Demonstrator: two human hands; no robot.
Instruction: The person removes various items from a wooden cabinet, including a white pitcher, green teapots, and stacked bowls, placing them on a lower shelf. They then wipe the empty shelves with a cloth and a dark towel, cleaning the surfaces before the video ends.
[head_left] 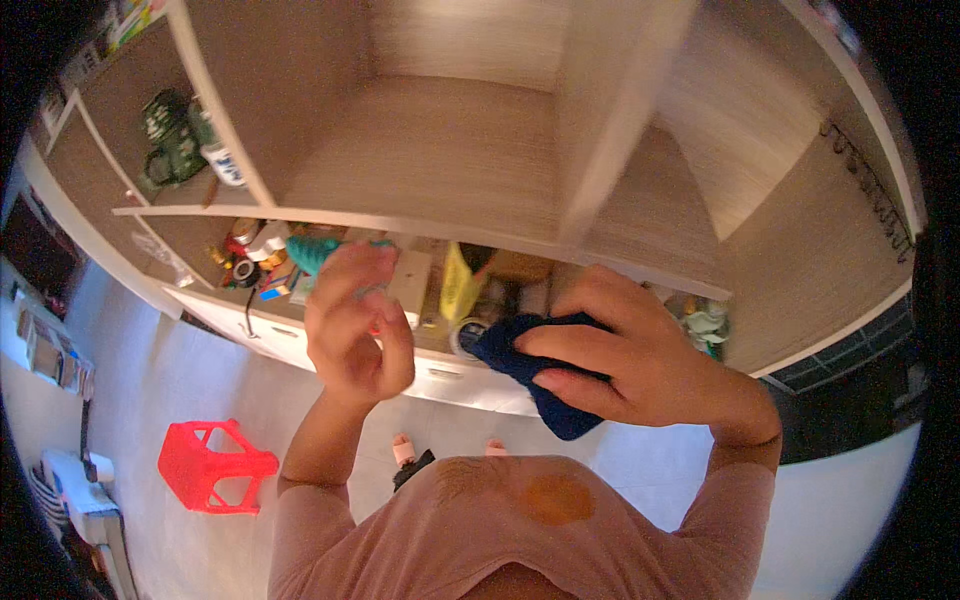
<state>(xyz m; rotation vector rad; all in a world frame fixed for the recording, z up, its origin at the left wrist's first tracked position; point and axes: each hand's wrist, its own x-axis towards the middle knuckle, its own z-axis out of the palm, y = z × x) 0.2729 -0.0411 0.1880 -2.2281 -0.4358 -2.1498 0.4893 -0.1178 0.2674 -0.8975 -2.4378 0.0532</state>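
A person's right hand point(625, 350) is gripping a dark blue cloth point(520, 365) at the front edge of a pale wooden shelf point(440, 150), apparently mid-wipe; the left hand point(355, 320) is curling around a teal object point(315, 252). Reaching deeper calls for stretching toward the shelf's back corner.

I count two hands: my left hand point(355, 325) raised at nine o'clock from centre, my right hand point(625, 350) at three o'clock. One dark blue cloth point(520, 365) sits under the right hand's fingers. One teal object point(315, 252) shows just above the left hand. One red plastic stool point(212, 467) stands on the floor at eight o'clock. One yellow packet point(458, 285) sits at twelve o'clock of the cloth. Two green mugs point(172, 140) rest on the upper shelf at ten o'clock.
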